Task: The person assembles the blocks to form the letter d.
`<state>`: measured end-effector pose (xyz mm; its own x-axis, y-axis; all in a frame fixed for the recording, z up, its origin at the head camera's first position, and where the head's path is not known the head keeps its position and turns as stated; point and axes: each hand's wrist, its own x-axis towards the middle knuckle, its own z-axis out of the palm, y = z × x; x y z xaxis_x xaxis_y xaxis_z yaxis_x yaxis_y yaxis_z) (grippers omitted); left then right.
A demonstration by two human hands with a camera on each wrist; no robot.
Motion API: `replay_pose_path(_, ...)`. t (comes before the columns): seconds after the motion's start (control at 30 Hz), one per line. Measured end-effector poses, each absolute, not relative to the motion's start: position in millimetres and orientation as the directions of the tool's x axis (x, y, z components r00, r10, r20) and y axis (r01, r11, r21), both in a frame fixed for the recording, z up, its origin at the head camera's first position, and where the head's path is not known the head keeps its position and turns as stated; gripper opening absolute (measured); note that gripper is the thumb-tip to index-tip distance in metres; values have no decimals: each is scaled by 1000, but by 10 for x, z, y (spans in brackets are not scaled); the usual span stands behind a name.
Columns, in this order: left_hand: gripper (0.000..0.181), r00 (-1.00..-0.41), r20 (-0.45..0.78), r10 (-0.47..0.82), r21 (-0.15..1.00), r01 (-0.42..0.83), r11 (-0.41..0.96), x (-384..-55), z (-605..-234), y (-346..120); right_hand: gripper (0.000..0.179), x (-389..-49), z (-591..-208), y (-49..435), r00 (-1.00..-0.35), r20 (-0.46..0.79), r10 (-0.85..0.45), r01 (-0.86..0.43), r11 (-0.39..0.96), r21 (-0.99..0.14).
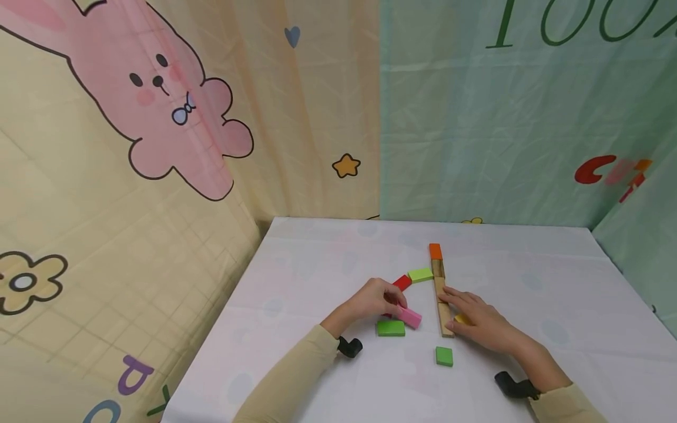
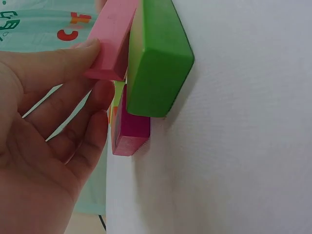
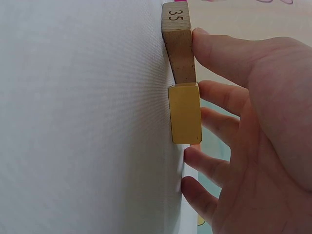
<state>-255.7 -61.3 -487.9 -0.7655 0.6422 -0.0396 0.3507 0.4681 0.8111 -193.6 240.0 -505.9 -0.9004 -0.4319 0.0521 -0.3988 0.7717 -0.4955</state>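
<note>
My left hand [image 1: 376,299] pinches a pink block [image 1: 410,317] between thumb and fingers. In the left wrist view, the pink block overlaps a green block [image 2: 158,58], with a magenta block [image 2: 132,129] beyond it. A straight row of plain wooden blocks [image 1: 445,317] runs away from me, ending in an orange block [image 1: 435,251]. Over this row my right hand [image 1: 483,320] lies with fingers extended, fingertips and thumb touching its top. A yellow block [image 3: 185,114] sits against the row beneath that hand; "35" marks the nearest wooden block [image 3: 176,19].
A lime block [image 1: 421,275] slants off the row's left side, meeting a red block [image 1: 402,282] partly behind the left hand. Nearer me lies a small green square block [image 1: 444,356]. The white tabletop [image 1: 296,258] ends at printed curtains [image 1: 328,106].
</note>
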Motion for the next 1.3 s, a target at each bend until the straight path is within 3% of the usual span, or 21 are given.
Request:
replay_pose_path(0.2, 9, -762, -68, 644, 788, 355, 503, -2540, -4880, -607, 70, -1934, -5059, 2406, -900, 59, -431, -401, 769, -498)
replay_pose_path(0.7, 16, -709, 52, 703, 559, 604, 568, -2558, -4930, -607, 71, -1939, -5084, 2409, -896, 65, -440, -413, 768, -490)
replay_pose_path(0.9, 21, -755, 80, 650, 568, 571, 593, -2568, -4919, -677, 72, -1936, -5057, 2402, -900, 52, -432, -399, 773, -493)
replay_pose_path(1.1, 31, -812, 22, 583, 605, 474, 639, -2591, -4897, -766, 73, -1955, -5041, 2408, -901, 50, -430, -398, 778, -486)
replay_pose_path(1.3, 40, -793, -21, 609, 595, 479, 645, -2606, -4907, -833, 74, -1959, -5009, 2410, -900, 43, -435, -389, 752, -532)
